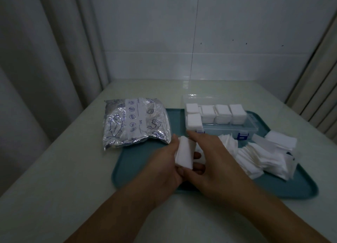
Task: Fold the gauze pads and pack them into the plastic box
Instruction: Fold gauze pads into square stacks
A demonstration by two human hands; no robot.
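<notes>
A folded gauze pad (184,153) is held over the tray (127,162), between both hands. Left hand (164,167): thumb laid along the pad's left edge, fingers (197,167) curled under it, tips seen below and right of the pad. Right hand (217,158): index finger stretched toward the box (242,127), thumb pressed at the pad's lower edge; other fingers hidden. The box sits open at the tray's far side, five white stacks (223,113) packed in it. Loose unfolded gauze (259,157) is piled on the tray's right. A foil bag (135,123) lies partly on the tray's left corner, partly on the counter (54,179).
</notes>
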